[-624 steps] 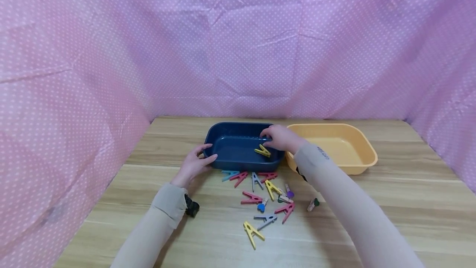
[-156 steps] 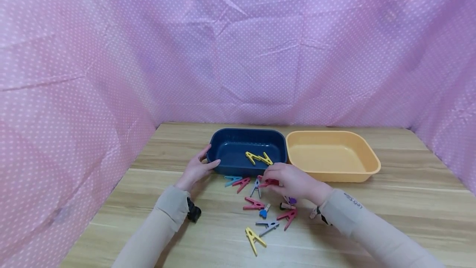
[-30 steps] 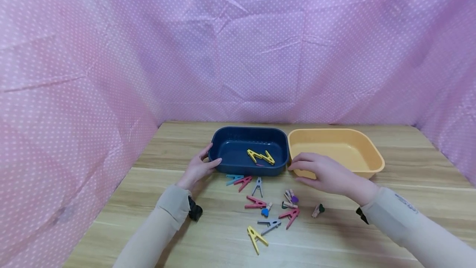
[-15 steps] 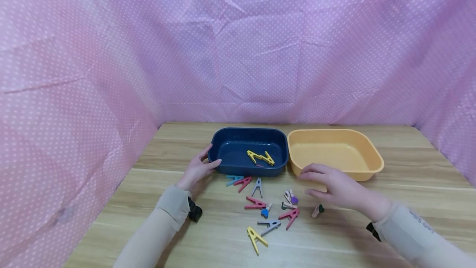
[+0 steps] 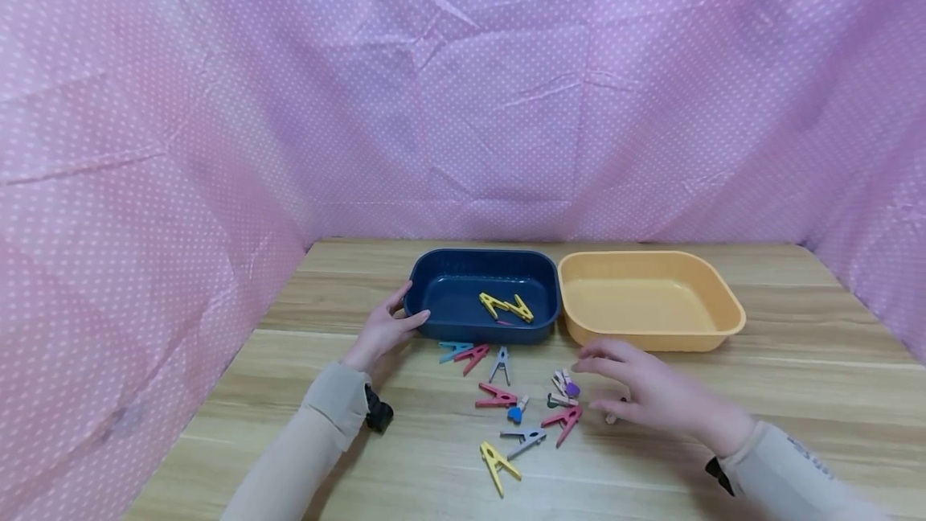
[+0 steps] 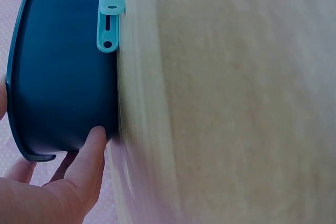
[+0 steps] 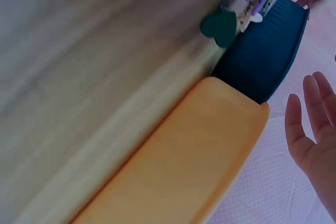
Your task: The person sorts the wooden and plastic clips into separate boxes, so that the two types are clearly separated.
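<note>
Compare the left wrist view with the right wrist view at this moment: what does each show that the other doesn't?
Only the left wrist view plainly shows the light-blue clothespin, against the navy bin's outer wall.

Only the right wrist view shows the yellow bin, the right hand and a green heart clip.

Both show the navy bin, the left hand at its end, the wooden table and pink dotted cloth.

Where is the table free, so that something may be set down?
Bare table lies left of the left hand and right of the yellow tray, itself empty. Crowded: in front of the blue tray, where clothespins lie scattered, up to the right hand.
</note>
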The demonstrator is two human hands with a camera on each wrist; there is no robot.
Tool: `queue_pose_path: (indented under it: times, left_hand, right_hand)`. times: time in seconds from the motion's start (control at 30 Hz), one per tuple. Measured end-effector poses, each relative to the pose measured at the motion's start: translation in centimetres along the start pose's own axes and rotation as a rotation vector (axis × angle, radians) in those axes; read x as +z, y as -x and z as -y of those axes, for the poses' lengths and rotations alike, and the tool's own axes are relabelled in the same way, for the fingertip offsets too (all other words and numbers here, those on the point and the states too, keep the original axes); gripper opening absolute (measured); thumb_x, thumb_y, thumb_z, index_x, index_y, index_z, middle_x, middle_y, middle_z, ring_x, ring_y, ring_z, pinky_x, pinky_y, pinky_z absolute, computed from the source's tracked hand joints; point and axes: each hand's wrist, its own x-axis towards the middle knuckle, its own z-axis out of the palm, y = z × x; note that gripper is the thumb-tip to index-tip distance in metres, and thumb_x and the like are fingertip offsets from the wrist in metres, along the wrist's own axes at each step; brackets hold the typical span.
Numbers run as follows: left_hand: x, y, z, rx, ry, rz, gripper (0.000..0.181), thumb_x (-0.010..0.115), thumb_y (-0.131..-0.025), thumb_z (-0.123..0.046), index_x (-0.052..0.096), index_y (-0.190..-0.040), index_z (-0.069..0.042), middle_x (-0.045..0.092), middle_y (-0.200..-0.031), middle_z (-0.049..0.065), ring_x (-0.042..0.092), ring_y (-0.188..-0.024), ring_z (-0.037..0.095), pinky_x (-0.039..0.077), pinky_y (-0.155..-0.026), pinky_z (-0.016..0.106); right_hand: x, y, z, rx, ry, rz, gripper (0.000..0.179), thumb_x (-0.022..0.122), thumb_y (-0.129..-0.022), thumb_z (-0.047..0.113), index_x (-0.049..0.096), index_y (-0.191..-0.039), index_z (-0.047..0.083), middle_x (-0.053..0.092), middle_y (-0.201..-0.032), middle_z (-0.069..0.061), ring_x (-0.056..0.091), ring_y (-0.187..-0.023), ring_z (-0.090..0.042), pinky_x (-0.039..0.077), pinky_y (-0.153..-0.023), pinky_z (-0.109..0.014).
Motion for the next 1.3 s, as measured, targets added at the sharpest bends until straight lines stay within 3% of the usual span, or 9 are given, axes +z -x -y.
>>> queue_pose_path:
  times: [0.13,0.43,0.7,1.03,1.3]
  left_hand:
    - [0.0,0.0,0.0,-0.001,-0.005,-0.002,0.075,0.067,-0.089,-0.017,0.025,-0.151,-0.026,0.020,-0.154,0.018,0.044,-0.130,0.030,0.043,-0.103,0.041]
    - [0.0,0.0,-0.1,-0.009,-0.008,-0.014,0.075,0.066,-0.089,-0.016,0.025,-0.151,-0.027,0.021,-0.154,0.018,0.048,-0.123,0.025,0.044,-0.102,0.040]
    - [0.0,0.1,0.1,0.004,0.020,-0.006,0.074,0.066,-0.089,-0.014,0.026,-0.150,-0.025,0.021,-0.154,0.018,0.045,-0.127,0.028,0.044,-0.102,0.040]
    - [0.0,0.0,0.0,-0.003,0.031,-0.003,0.073,0.066,-0.089,-0.015,0.027,-0.150,-0.025,0.020,-0.154,0.018,0.044,-0.128,0.028,0.043,-0.103,0.041]
    - [0.0,0.0,0.1,-0.002,0.023,-0.003,0.074,0.067,-0.089,-0.016,0.027,-0.150,-0.025,0.021,-0.154,0.018,0.045,-0.126,0.027,0.043,-0.103,0.040]
  right_hand:
    - [0.3,0.2,0.3,0.027,-0.010,0.045,0.047,0.081,-0.072,0.022,0.065,-0.116,0.015,0.057,-0.119,-0.003,0.056,-0.104,-0.016,0.052,-0.086,-0.037]
    - [1.4,0.6,0.9,0.046,-0.036,0.169,0.052,0.078,-0.076,0.031,0.062,-0.124,0.022,0.053,-0.132,-0.010,0.055,-0.114,-0.025,0.052,-0.089,-0.043]
    - [2.0,0.5,1.0,0.029,-0.025,0.243,0.049,0.074,-0.078,0.042,0.061,-0.124,0.028,0.053,-0.133,-0.005,0.053,-0.118,-0.023,0.049,-0.094,-0.045]
    - [1.8,0.3,1.6,0.033,-0.014,0.343,0.046,0.071,-0.081,0.039,0.061,-0.125,0.031,0.052,-0.135,-0.009,0.052,-0.119,-0.029,0.048,-0.095,-0.049]
    - [2.4,0.5,1.3,-0.009,0.016,0.336,0.045,0.075,-0.078,0.033,0.063,-0.122,0.031,0.053,-0.133,-0.010,0.053,-0.116,-0.027,0.049,-0.094,-0.046]
